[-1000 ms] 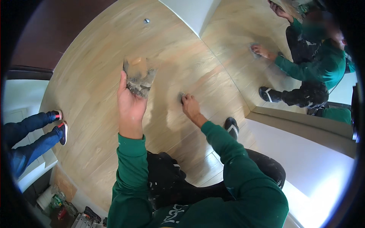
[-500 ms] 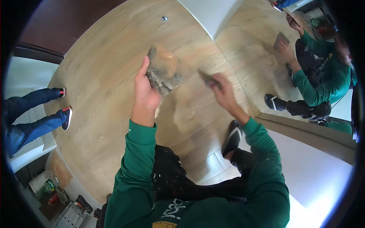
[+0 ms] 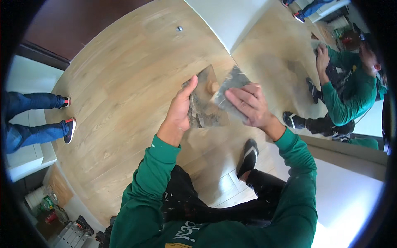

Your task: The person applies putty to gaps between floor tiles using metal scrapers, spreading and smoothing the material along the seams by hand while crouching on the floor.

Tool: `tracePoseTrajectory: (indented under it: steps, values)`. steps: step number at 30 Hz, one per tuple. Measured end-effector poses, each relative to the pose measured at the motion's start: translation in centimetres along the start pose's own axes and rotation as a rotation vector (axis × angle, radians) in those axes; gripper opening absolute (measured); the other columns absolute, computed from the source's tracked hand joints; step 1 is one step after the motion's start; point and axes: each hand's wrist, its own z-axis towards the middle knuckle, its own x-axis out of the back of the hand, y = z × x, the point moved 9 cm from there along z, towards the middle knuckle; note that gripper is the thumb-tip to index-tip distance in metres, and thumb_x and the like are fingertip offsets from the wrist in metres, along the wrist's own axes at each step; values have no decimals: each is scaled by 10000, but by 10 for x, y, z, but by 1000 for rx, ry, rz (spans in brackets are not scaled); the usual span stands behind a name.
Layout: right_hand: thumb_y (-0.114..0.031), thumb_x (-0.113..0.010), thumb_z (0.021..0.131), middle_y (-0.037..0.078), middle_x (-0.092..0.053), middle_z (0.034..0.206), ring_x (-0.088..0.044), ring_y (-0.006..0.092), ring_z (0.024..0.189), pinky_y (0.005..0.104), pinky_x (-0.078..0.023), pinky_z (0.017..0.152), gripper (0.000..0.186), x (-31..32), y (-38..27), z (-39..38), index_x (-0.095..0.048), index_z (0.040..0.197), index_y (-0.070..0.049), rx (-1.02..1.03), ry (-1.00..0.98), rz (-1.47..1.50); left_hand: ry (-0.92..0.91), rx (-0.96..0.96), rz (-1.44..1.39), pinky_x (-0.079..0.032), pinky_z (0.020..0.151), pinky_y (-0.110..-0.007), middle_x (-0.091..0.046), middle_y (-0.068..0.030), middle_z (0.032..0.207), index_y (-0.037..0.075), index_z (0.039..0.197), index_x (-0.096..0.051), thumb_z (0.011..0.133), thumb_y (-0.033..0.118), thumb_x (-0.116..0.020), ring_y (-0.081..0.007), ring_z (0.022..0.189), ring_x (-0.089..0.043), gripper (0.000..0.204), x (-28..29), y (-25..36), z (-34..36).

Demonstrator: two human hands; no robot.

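My left hand [image 3: 182, 103] grips a flat, stained rectangular plate [image 3: 200, 113], thumb along its left edge; a soft tan lump [image 3: 213, 87] lies on it. My right hand [image 3: 250, 103] holds a smaller grey flat scraper blade [image 3: 233, 78], fingers spread over its face, tilted against or just above the plate at the lump's right side. Which of the two I cannot tell. Both are held over the wood-look floor [image 3: 124, 82].
Another person's legs [image 3: 41, 132] stand at left. A mirror [image 3: 339, 41] at right reflects me. A white wall corner [image 3: 223, 20] juts in at top; a dark door panel [image 3: 66, 25], small floor fitting [image 3: 179, 29], ladder [image 3: 72, 233] and clutter [image 3: 47, 202] surround me.
My right hand has lifted from low over the floor and moved up beside the plate with its blade. My left hand has shifted rightward with the plate.
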Motion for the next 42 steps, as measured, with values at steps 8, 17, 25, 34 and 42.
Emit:
tracePoseTrajectory:
  steps: [8, 17, 25, 34, 42]
  values:
    - [-115, -667, 617, 3, -636, 1156, -511, 251, 954, 412, -411, 839, 522, 52, 23, 5, -709, 1135, -76, -78, -165, -139, 128, -202, 374, -540, 849, -334, -649, -95, 1135, -17, 1211, -585, 956, 378, -637, -151, 999, -638, 472, 15, 35, -1]
    - [-76, -630, 672, 1, -625, 1102, -525, 235, 991, 413, -404, 858, 440, 12, 26, 6, -714, 1102, -115, -12, -209, -208, 249, -264, 394, -541, 821, -333, -667, -104, 1110, -30, 1182, -606, 955, 342, -646, -177, 942, -653, 437, 28, 36, 7]
    - [-80, -561, 825, 216, -649, 1051, -621, 439, 957, 502, -496, 808, 193, -122, 174, -292, -651, 980, -8, -1227, -264, -12, 225, -324, 78, -553, 883, -417, -658, -115, 1151, 3, 1266, -557, 974, 365, -603, -255, 1021, -661, 468, 28, 65, -3]
    - [-119, -558, 843, 180, -641, 1100, -634, 368, 1041, 489, -544, 837, 216, -175, 210, -313, -669, 1013, -47, -1275, -426, -273, 256, -302, 43, -542, 893, -422, -643, -104, 1179, 32, 1289, -548, 979, 373, -593, -248, 1035, -647, 462, 37, 68, -14]
    - [-119, -536, 875, 178, -629, 1159, -622, 384, 1069, 495, -552, 846, 237, -188, 226, -312, -670, 1064, -67, -1235, -460, -371, 244, -292, 81, -555, 861, -407, -642, -107, 1164, 22, 1280, -542, 984, 374, -586, -234, 1001, -656, 461, 28, 61, -12]
